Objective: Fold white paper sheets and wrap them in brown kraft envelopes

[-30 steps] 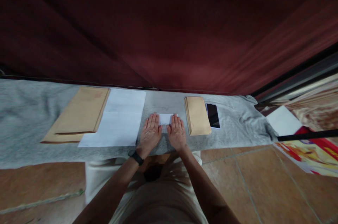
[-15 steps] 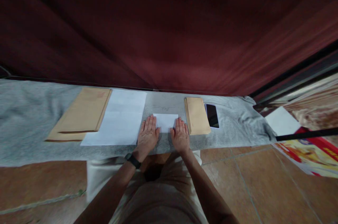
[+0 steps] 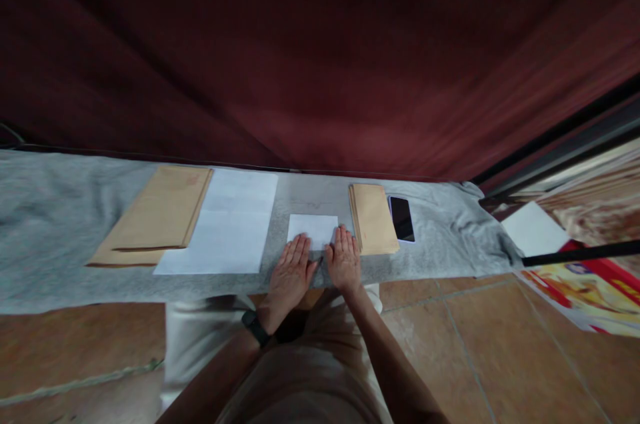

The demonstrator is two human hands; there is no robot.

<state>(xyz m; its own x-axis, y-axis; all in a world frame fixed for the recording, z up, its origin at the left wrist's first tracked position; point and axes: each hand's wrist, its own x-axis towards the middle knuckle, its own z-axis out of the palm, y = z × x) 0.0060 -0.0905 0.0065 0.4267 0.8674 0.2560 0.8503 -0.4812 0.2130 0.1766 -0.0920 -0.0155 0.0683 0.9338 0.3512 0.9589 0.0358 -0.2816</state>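
Note:
A small folded white paper (image 3: 313, 229) lies on the grey cloth (image 3: 60, 211) in front of me. My left hand (image 3: 291, 273) lies flat with fingers stretched out, its fingertips at the paper's near left corner. My right hand (image 3: 343, 260) is also flat and open, its fingertips on the paper's near right edge. A black band sits on my left wrist. Neither hand holds anything.
A large white sheet (image 3: 223, 224) and a stack of brown envelopes (image 3: 155, 217) lie to the left. A smaller stack of brown envelopes (image 3: 373, 219) and a dark phone (image 3: 402, 219) lie to the right. A dark red curtain (image 3: 320, 57) hangs behind. Tiled floor lies below.
Both hands slid back toward me off the folded paper, uncovering most of it. The left hand drew in nearer to the right one.

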